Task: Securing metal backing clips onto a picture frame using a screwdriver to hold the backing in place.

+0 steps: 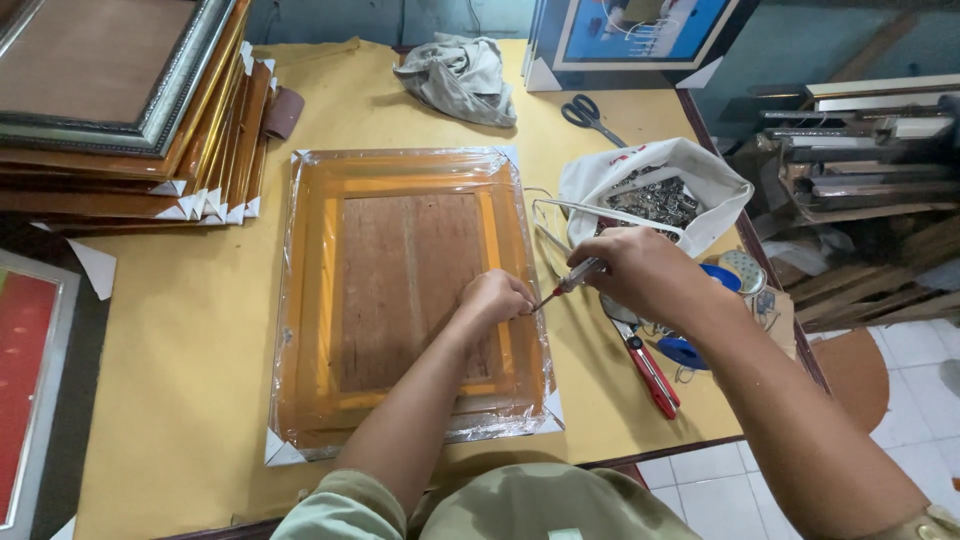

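Sleeved forearms lead to hands: left hand (pixel 493 297) fisted, pressing wrapped frame back (pixel 405 290) centre of counter (pixel 190 350); right hand (pixel 640 268) grips screwdriver (pixel 570 284), tip angled left-down at frame's right rail, beside left knuckles.

One head-worn camera looks steeply down, close over the yellow paper-covered worktable (pixel 180 330), both hands near frame centre.

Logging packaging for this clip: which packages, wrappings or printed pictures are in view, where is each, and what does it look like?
Wrapped frame: table centre, rectangular, orange-gold under clear film, white corner guards; left hand rests on it, right hand holds a screwdriver.
White bag: right of it, open, full of small metal hardware.
Framed picture: table's far edge, blue image, dark frame.
Frame stack: far left, gold edges.
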